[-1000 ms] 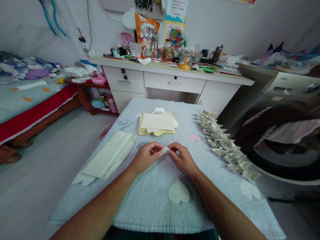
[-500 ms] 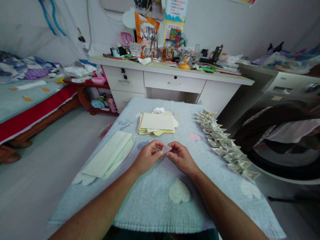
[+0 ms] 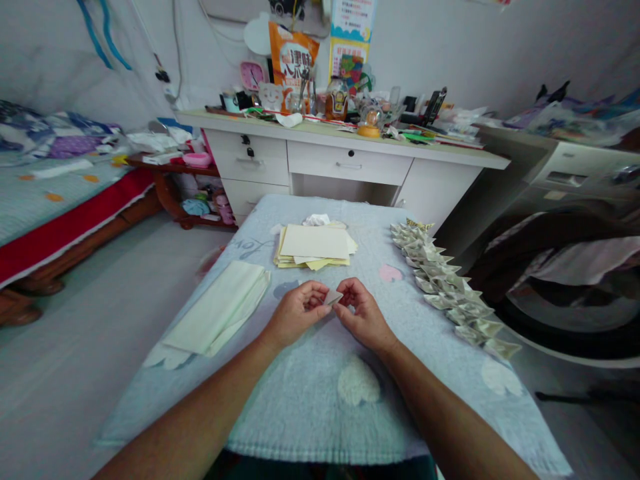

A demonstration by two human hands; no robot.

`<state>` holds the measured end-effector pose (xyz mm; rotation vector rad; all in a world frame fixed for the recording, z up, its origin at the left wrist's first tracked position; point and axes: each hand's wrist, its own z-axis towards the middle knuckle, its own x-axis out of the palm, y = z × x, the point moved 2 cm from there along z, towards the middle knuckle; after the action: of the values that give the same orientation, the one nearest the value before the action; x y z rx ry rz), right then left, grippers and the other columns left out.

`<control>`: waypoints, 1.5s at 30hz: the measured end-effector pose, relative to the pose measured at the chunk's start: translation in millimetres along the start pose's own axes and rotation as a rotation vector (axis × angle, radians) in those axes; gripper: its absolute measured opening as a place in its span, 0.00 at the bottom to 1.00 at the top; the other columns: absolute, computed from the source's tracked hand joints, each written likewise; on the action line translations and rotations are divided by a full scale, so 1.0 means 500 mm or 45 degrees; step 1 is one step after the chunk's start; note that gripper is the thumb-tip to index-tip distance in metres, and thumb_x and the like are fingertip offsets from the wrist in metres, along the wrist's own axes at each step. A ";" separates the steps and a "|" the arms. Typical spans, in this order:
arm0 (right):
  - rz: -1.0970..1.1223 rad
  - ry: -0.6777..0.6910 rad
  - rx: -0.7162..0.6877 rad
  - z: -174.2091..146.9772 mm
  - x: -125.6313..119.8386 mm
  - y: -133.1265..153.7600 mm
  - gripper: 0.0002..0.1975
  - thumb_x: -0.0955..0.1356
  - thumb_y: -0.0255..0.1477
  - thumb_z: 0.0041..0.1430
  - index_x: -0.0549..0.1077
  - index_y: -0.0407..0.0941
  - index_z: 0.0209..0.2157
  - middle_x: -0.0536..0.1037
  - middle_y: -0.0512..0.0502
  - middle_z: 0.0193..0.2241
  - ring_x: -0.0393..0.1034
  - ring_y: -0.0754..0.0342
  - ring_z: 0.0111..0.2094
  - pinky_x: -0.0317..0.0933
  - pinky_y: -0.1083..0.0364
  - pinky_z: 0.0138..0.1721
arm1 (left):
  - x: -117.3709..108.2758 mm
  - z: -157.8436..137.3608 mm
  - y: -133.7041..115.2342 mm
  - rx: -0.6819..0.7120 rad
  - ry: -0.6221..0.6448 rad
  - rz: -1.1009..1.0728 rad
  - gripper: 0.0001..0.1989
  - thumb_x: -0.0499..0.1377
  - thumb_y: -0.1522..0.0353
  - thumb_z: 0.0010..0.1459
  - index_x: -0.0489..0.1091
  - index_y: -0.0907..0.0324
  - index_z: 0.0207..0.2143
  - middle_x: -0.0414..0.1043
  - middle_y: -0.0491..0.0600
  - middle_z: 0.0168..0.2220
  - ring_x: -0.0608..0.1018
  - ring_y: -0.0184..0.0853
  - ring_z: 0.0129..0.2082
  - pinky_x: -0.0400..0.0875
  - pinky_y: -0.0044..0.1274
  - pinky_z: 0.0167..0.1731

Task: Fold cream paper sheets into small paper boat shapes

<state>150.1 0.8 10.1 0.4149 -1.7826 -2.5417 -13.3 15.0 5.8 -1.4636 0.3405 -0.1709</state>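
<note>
Between my two hands is a small folded piece of paper, pale and roughly triangular. My left hand pinches its left side with thumb and fingers, while my right hand grips the right corner the same way. Both hands are just above the cloth-covered table. Beyond them lies a stack of cream and yellow paper sheets. On the right stand several folded paper boats in a long, tightly packed row.
A folded pale green cloth or paper bundle lies to the left on the table. White crumpled tissue sits behind the stack. A cluttered white desk stands at the back, a washing machine to the right, a bed to the left.
The folded paper has turned slightly between my fingers, and my hands have shifted a little. Everything on the table stays in place.
</note>
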 end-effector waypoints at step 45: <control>-0.062 0.095 0.116 0.003 -0.008 -0.010 0.14 0.67 0.39 0.58 0.66 0.44 0.27 0.65 0.53 0.23 0.58 0.59 0.26 0.54 0.59 0.30 | 0.009 0.004 0.026 -0.106 0.109 -0.212 0.14 0.64 0.65 0.50 0.70 0.63 0.38 0.68 0.44 0.27 0.69 0.27 0.26 0.62 0.19 0.27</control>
<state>154.1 4.7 6.8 0.5546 -1.8893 -2.4469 -9.5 16.8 -7.6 -1.5707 0.2973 -0.3576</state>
